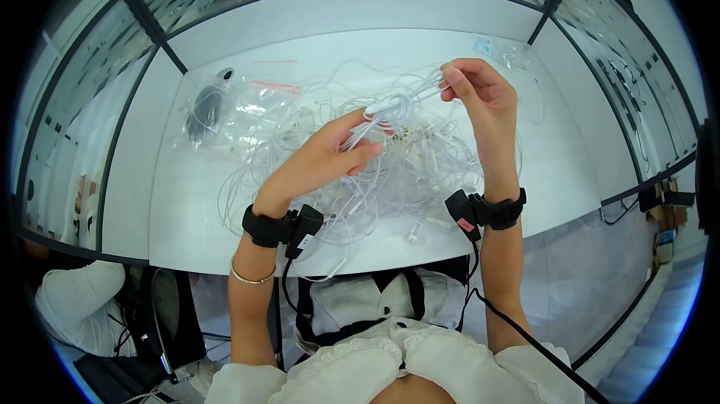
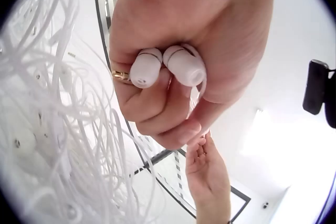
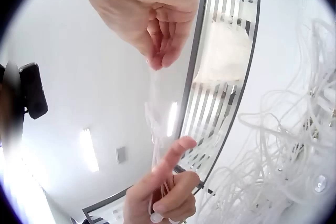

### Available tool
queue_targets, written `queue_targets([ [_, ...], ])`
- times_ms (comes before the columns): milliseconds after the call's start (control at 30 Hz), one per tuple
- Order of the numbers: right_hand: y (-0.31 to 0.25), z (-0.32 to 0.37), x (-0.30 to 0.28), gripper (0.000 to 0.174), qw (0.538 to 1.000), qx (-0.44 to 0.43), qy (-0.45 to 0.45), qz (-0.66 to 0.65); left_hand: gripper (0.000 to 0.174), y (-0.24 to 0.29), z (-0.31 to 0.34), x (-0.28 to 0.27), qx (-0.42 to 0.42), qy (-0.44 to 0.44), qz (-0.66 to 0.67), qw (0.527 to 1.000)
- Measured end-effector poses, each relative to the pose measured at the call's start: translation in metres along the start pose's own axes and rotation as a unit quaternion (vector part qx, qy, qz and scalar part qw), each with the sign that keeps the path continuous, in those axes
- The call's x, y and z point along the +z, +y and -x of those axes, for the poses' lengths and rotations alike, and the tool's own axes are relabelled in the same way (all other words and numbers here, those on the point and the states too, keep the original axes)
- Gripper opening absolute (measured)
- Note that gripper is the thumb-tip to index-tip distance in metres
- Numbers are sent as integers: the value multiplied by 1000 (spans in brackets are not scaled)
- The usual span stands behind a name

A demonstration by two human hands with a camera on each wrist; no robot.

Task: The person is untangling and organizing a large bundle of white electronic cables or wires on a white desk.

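Note:
My left hand (image 1: 326,153) holds a pair of white earphones, its fingers curled round their cable just past the two earbuds (image 2: 184,66). The earbuds poke out of the palm side in the left wrist view. From that hand a looped bundle of white cable (image 1: 394,109) runs up and right. At its other end my right hand (image 1: 480,93) pinches the cable between thumb and fingertips. Below both hands a large tangled heap of white earphone cables (image 1: 405,179) covers the middle of the table; in the right wrist view the heap (image 3: 283,155) lies off to the right.
A clear plastic bag (image 1: 259,108) lies on the table at the left, beside a dark grey item (image 1: 204,113) in clear wrapping. Another small clear bag (image 1: 499,52) rests at the back right. Low white partitions topped with framed glass enclose the white table (image 1: 559,209).

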State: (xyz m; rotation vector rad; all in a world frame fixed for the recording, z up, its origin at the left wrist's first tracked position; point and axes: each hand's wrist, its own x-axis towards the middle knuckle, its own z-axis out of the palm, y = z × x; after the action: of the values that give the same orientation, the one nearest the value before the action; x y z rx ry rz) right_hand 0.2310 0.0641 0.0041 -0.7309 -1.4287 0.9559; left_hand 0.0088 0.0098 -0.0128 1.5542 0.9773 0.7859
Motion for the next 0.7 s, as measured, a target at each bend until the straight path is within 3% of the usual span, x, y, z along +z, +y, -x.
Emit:
queue_targets([
  [100, 5, -1, 5, 13, 998, -1, -48, -39, 36, 0, -1, 4, 39, -2, 41, 998],
  [233, 5, 1, 6, 12, 993, 24, -101, -52, 23, -1, -2, 2, 70, 57, 75, 993],
  [267, 6, 1, 6, 12, 993, 26, -104, -49, 16, -2, -3, -3, 82, 53, 27, 995],
  [400, 8, 1, 7, 12, 988, 45, -131, -62, 13, 3, -1, 6, 111, 53, 101, 987],
  [500, 11, 1, 11, 13, 989, 47, -130, -62, 14, 5, -2, 8, 53, 15, 171, 984],
  [700, 6, 6, 12, 23, 978, 97, -181, -39, 19, 3, -3, 12, 38, 89, 133, 986],
])
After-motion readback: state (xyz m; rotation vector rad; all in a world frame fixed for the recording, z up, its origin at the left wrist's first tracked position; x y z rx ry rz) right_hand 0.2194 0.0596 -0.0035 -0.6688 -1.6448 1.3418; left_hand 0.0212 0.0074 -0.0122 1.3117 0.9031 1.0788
